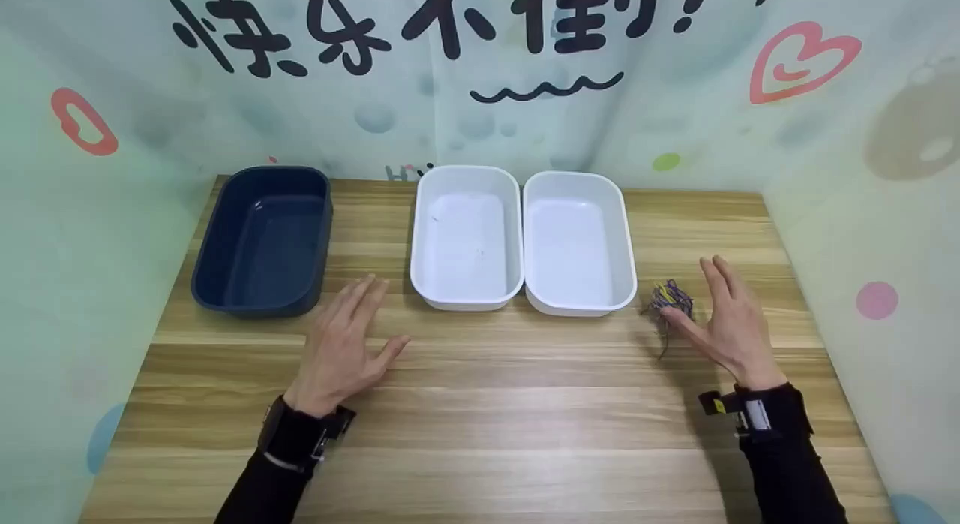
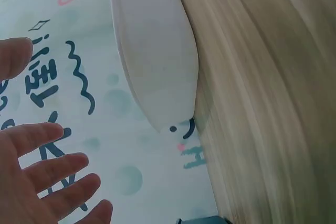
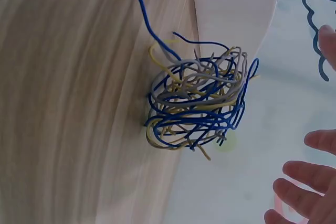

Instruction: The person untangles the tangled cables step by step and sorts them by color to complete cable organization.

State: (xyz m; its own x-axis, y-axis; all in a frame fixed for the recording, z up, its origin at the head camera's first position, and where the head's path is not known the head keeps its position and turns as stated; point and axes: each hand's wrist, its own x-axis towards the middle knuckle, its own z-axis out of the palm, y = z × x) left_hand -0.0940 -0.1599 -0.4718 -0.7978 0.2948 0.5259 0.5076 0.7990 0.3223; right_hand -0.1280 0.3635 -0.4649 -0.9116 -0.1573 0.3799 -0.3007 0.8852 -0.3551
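While a pale cloth (image 1: 697,126) rises behind and along both sides, with bold black lettering (image 1: 450,28) and a red heart (image 1: 763,62) on its back part, a wood-grained table (image 1: 525,419) fills most of the space in front of it. Along the table's far edge stand three tubs. On the left is the dark blue tub (image 1: 262,246); well apart from it, near the middle, the left white tub (image 1: 469,239) and the right white tub (image 1: 579,242) stand side by side, their rims touching or nearly so.

Black sleeves (image 1: 791,464) reach in from the near side. The left hand (image 1: 341,351) is over the table, just in front of the blue tub's right side, its fingers stretched out and its thumb spread away from them. The right hand (image 1: 731,332) is over the table's right part, its fingers extended and thumb apart, beside the wire ball (image 1: 671,295). In the right wrist view a gap shows between these fingers and the ball.

Each wrist bears a black strap (image 1: 289,434). The ball, a tangle of blue, yellow and grey strands, lies on the table just right of the right white tub. One blue end (image 3: 142,3) sticks out from it.
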